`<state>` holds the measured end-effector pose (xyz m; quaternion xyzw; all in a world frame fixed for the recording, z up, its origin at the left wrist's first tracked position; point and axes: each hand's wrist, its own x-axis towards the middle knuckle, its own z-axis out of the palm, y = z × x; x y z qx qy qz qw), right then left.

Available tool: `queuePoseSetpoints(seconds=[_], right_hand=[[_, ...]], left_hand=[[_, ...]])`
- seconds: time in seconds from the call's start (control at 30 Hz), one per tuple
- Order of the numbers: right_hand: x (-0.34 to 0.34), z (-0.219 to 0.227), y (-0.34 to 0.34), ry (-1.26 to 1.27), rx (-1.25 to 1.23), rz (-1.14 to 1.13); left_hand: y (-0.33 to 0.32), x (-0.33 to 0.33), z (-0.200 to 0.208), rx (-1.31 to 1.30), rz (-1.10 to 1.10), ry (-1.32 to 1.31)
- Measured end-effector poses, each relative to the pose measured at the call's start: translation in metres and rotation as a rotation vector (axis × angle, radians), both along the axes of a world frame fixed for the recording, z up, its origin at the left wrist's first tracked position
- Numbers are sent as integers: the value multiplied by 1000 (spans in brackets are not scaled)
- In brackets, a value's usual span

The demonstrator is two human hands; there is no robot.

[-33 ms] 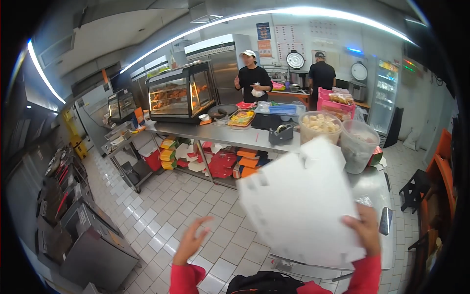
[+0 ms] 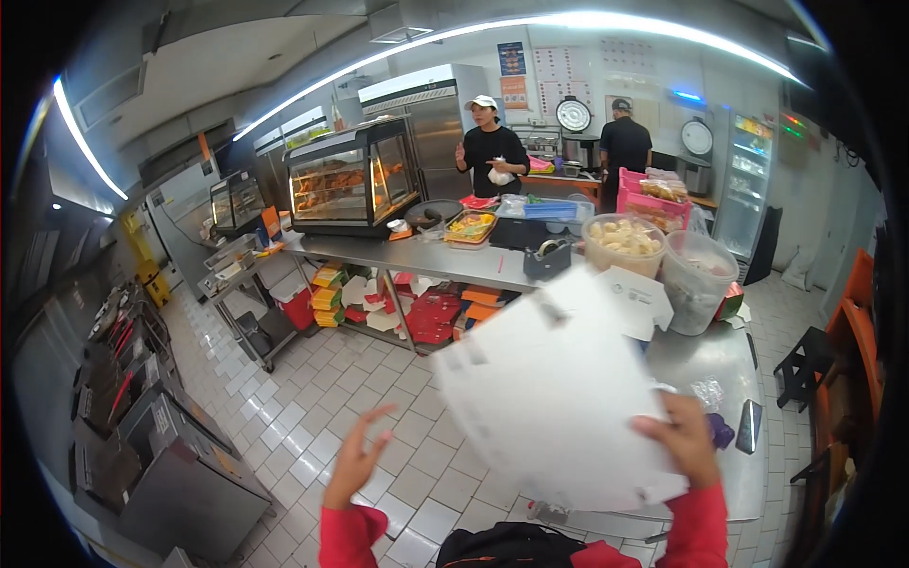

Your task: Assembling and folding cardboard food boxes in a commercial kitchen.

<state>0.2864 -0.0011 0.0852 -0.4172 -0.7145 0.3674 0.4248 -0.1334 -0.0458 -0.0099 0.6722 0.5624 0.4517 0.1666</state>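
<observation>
Right hand [image 2: 684, 440] gripping white sheet [image 2: 559, 398], partly hiding counter [image 2: 705, 358], left hand [image 2: 356, 462] spread, empty, tubs [image 2: 696, 308] beyond

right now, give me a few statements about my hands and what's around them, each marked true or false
1. The right hand holds the white sheet. True.
2. The left hand holds the sheet too. False: it is empty, apart from the sheet.
3. The phone lies on the counter. True.
4. The person in the white cap stands right of the person in the dark cap. False: to the left, in the picture.
5. Food sits inside the lit display case. True.
</observation>
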Motion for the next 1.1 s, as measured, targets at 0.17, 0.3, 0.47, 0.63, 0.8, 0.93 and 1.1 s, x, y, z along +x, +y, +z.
queuePoseSetpoints(seconds=[0.17,0.3,0.47,0.63,0.8,0.93,1.1], right_hand=[[-164,-38,45,2,111,518],[-261,-76,50,191,-32,763],[-335,-139,60,315,-428,1007],[-367,-187,100,262,-570,1065],[-384,-203,162,151,-574,1196],[-389,-195,228,62,-476,1175],[-394,-157,306,-21,-515,1139]], left_hand=[[1,-88,91,274,76,105],[2,-148,128,-50,-131,-57],[-17,-243,81,-890,-29,-59],[13,-236,49,-995,79,-334],[85,-256,34,-1148,42,-244],[162,-261,30,-1174,53,-305],[251,-278,22,-1137,-43,-346]])
